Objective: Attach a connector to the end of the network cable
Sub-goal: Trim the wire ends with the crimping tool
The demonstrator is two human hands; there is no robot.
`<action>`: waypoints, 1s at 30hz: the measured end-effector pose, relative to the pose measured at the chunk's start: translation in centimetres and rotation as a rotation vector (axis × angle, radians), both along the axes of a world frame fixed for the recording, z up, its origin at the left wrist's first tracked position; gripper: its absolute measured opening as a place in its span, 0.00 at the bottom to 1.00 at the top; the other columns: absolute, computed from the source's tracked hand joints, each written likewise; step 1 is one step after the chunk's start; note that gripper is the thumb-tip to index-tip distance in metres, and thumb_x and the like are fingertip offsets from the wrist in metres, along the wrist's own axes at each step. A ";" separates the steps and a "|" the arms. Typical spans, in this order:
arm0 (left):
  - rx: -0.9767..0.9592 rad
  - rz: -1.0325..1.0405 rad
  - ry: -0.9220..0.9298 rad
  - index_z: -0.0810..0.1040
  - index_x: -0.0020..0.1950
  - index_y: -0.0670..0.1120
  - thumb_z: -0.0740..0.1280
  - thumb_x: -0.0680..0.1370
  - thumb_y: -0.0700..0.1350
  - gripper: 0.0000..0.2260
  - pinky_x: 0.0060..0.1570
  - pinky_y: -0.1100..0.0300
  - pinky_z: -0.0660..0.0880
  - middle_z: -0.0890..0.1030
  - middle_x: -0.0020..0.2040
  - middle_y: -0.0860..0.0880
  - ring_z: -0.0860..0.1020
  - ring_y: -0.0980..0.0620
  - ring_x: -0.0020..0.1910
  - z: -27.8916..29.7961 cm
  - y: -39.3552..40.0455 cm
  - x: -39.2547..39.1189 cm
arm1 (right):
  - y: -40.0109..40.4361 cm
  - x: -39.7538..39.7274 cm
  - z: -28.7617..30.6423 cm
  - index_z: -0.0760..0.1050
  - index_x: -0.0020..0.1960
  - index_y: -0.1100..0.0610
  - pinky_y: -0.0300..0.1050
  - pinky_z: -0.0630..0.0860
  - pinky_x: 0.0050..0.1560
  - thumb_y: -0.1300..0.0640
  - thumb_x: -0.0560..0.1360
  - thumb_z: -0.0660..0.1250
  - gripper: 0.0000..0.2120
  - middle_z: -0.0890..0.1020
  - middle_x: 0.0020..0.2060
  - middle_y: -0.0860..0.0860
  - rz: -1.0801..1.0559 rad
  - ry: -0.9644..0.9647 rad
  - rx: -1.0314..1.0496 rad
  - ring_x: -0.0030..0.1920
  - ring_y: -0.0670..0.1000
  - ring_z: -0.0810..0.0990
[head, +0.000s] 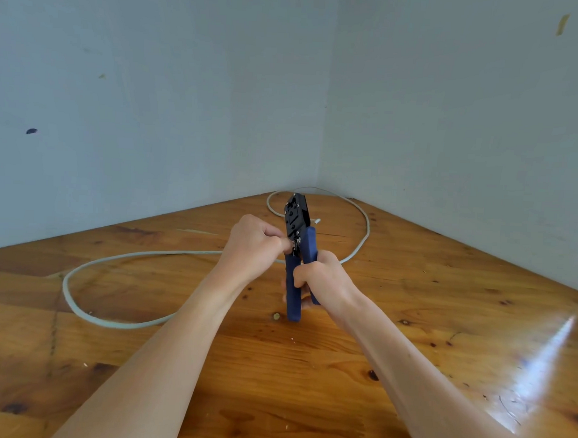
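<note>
Above glossy knotty wood, right hand [318, 276] grips blue-handled crimper [296, 252].

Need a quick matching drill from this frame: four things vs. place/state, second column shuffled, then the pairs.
Things:
1. crimping tool
2. network cable
3. left hand
4. right hand

Place/state:
A. grips the blue handles
B. looped across the wooden floor
C. held upright between both hands
D. pinches the connector at the tool's slot

Pairs: 1-C, 2-B, 3-D, 4-A
</note>
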State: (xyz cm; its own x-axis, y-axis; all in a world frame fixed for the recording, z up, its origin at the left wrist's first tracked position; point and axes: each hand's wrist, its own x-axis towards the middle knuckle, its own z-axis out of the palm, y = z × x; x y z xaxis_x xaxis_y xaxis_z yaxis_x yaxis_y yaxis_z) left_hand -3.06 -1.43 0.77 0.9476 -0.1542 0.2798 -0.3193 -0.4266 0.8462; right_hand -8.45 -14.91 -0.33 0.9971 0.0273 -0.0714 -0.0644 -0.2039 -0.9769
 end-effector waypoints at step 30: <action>0.017 0.063 0.031 0.87 0.38 0.43 0.72 0.72 0.39 0.05 0.35 0.67 0.69 0.85 0.40 0.53 0.79 0.62 0.41 -0.3 -0.4 0.5 | -0.1 0.4 -0.6 0.68 0.49 0.55 0.42 0.79 0.30 0.68 0.73 0.63 0.11 0.79 0.40 0.57 -0.022 -0.005 -0.051 0.33 0.54 0.81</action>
State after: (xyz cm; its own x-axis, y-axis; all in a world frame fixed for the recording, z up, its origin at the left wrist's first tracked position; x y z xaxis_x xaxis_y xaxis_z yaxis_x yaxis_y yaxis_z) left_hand -2.58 -1.81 0.46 0.9637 -0.0989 0.2480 -0.2653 -0.4595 0.8476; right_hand -8.04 -15.02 -0.97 0.9977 0.0017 -0.0675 -0.0649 -0.2520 -0.9655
